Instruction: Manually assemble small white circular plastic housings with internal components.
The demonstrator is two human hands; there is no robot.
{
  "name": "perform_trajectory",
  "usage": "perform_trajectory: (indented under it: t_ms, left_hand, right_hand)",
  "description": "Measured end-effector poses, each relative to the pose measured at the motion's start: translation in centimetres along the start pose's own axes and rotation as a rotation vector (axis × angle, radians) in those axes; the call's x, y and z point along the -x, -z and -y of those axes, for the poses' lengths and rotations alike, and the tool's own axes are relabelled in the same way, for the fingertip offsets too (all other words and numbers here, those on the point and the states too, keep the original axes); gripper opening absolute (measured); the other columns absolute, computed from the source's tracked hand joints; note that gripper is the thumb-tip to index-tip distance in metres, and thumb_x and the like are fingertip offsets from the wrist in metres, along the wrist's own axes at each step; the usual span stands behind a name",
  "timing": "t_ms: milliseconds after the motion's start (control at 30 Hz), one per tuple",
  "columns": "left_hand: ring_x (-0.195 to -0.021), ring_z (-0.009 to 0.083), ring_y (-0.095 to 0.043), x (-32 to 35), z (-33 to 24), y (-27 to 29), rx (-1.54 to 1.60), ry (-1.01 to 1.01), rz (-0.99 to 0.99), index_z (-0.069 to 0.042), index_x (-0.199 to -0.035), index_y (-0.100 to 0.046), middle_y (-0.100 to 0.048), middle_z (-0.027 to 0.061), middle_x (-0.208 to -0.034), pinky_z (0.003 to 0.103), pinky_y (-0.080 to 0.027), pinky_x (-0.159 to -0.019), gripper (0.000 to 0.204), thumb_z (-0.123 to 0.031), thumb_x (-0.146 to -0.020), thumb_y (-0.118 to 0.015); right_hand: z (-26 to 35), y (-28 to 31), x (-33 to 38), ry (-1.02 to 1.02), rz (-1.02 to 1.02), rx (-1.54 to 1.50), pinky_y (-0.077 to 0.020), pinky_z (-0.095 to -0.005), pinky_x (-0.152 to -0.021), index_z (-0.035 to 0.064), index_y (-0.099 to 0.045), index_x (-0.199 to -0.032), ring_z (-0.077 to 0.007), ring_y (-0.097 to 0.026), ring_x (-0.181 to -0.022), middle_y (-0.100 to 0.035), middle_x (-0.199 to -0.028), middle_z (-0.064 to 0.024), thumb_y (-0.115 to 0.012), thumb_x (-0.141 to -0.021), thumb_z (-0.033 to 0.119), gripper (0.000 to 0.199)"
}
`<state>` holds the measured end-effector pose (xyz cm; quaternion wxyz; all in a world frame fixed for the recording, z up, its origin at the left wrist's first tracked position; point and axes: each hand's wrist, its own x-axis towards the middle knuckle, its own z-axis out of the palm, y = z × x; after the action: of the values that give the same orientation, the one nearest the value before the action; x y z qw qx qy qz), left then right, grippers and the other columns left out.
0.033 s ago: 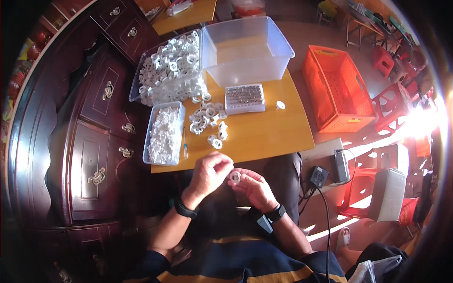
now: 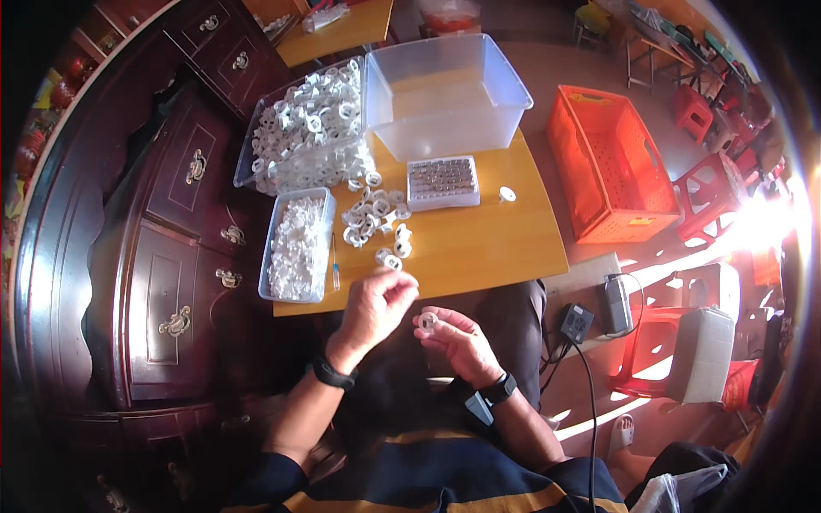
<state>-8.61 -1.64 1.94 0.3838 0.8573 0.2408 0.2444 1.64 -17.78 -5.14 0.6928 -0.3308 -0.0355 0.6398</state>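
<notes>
My right hand point(image 2: 464, 344) holds a small round white plastic part point(image 2: 428, 321) between thumb and fingertips, over my lap. My left hand point(image 2: 374, 312) is a little apart from it at the table's front edge, thumb and fingers pinched. Whatever they hold, if anything, is too small to make out. Beyond my left hand lie a few white ring parts point(image 2: 393, 262) and a loose pile of similar rings point(image 2: 369, 214). A thin tool with a blue section point(image 2: 336, 275) lies beside the small clear box point(image 2: 327, 214) of tiny white pieces.
A large clear bin point(image 2: 248, 175) full of white rings, an empty clear bin point(image 2: 445, 132) and a white tray point(image 2: 445, 201) of small metal pieces stand on the wooden table point(image 2: 522, 239). One white disc point(image 2: 507, 195) lies rightward. An orange crate point(image 2: 599, 205) stands right; dark drawers point(image 2: 162, 316) left.
My left hand has drawn slightly left, away from the white part in my right hand, and the gap between the hands is wider. My right hand has barely moved.
</notes>
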Motion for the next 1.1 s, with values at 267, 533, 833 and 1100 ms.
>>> perform_trajectory:
  t_ms: [267, 533, 833, 1100]
  left_hand:
    - [-0.074, 0.0289, -0.07, -13.6, 6.0, 0.0, -0.249, -0.083, -0.179, -0.006, -0.091, -0.072, -0.071, 0.012, -0.082, 0.038, -0.055, -0.065, 0.01, -0.01, -0.083, -0.068]
    - [-0.079, 0.0289, -0.068, -17.5, 7.1, -2.0, -0.451, -0.083, -0.147, -0.013, -0.089, -0.071, -0.068, 0.0079, -0.085, 0.04, -0.055, -0.069, 0.01, -0.016, -0.08, -0.073]
    - [-0.084, 0.031, -0.066, -18.0, 7.6, -3.5, -0.528, -0.056, -0.097, -0.014, -0.082, -0.067, -0.064, 0.0085, -0.086, 0.044, -0.054, -0.07, 0.007, -0.02, -0.085, -0.067]
    - [-0.079, 0.0323, -0.067, -18.5, 7.7, -3.3, -0.484, -0.066, -0.093, -0.012, -0.08, -0.069, -0.067, 0.0107, -0.082, 0.044, -0.055, -0.07, 0.007, -0.016, -0.084, -0.065]
  right_hand:
    - [-1.2, 1.7, -0.5, 0.064, -0.07, 0.115, -0.0578, -0.0299, -0.082, 0.0042, -0.067, -0.114, -0.0179, -0.071, -0.091, -0.072, -0.105, -0.0106, -0.065, -0.095, 0.013, 0.021]
    - [-1.5, 3.0, -1.4, 0.056, -0.085, 0.072, -0.0554, -0.0323, -0.087, 0.0001, -0.064, -0.117, -0.0211, -0.069, -0.098, -0.07, -0.111, -0.0129, -0.064, -0.096, 0.021, 0.029]
    - [-0.5, 2.4, -0.7, 0.042, 0.016, 0.027, -0.0548, -0.0374, -0.093, -0.0035, -0.059, -0.125, -0.0276, -0.068, -0.104, -0.067, -0.119, -0.0186, -0.048, -0.102, 0.018, 0.034]
    - [-0.6, 2.5, -1.2, 0.009, -0.013, 0.041, -0.0548, -0.0374, -0.093, -0.0059, -0.057, -0.125, -0.0284, -0.068, -0.103, -0.066, -0.12, -0.0205, -0.047, -0.101, 0.014, 0.033]
